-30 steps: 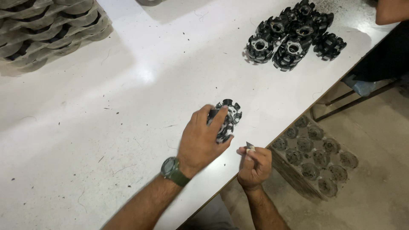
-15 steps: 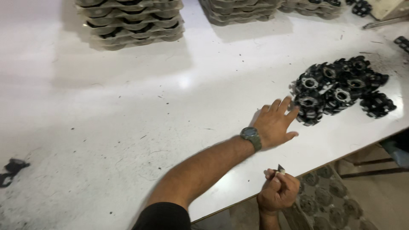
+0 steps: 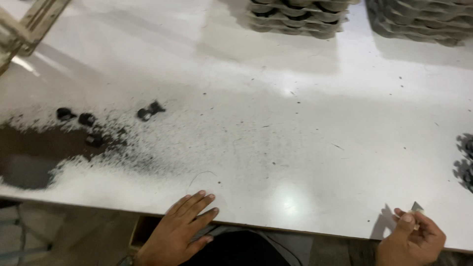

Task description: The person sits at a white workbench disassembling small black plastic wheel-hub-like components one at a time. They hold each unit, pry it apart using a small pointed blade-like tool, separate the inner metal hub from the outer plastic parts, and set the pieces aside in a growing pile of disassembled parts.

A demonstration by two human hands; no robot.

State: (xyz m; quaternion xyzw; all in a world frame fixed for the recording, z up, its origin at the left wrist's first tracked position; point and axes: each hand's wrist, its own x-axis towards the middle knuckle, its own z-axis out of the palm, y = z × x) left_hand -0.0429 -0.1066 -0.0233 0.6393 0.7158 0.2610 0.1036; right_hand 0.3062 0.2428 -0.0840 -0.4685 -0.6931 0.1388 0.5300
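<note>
My left hand (image 3: 180, 229) lies flat at the near edge of the white table (image 3: 276, 123), fingers spread, holding nothing. My right hand (image 3: 411, 239) is at the near right edge, fingers pinched on a small grey blade-like piece (image 3: 417, 207) that sticks up from them. At the far right edge of the view, part of a pile of black toothed metal parts (image 3: 465, 162) shows. A few small black pieces (image 3: 150, 111) lie on the table's left side, well away from both hands.
Stacks of grey moulded trays (image 3: 295, 17) stand at the table's far edge, with more (image 3: 419, 22) to the right. Dark dust and a worn dark patch (image 3: 44, 152) cover the table's left part. A wooden frame (image 3: 24, 27) leans at top left.
The view has swung left, so the pile of black parts has slid to the right edge. My left hand left the pile and came back to the near table edge. The right hand keeps its pinch.
</note>
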